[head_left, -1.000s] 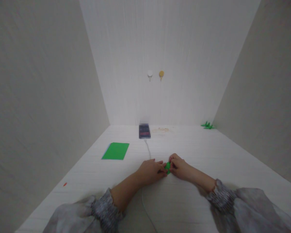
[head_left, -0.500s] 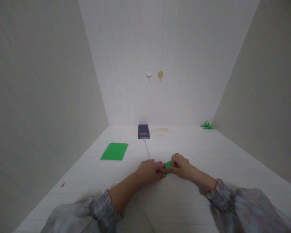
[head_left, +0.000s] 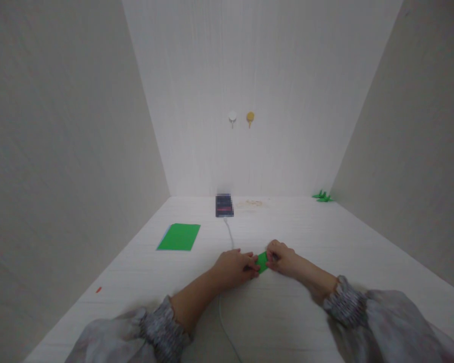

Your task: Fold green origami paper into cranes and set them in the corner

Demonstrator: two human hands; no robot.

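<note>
A small folded piece of green paper (head_left: 262, 261) lies between my two hands on the white tabletop (head_left: 295, 312). My left hand (head_left: 234, 268) pinches its left side with closed fingers. Closed too, my right hand (head_left: 283, 258) presses on its right side. Both hands rest on the table, wrists in grey patterned sleeves.
A flat stack of green paper sheets (head_left: 179, 236) lies to the left. A dark small device (head_left: 224, 205) with a white cable (head_left: 230, 233) stands near the back wall. Green folded paper figures (head_left: 321, 196) sit in the far right corner. Two round hooks (head_left: 241, 118) hang on the wall.
The hands have shifted slightly on the green paper, and a little more of it shows between them now.
</note>
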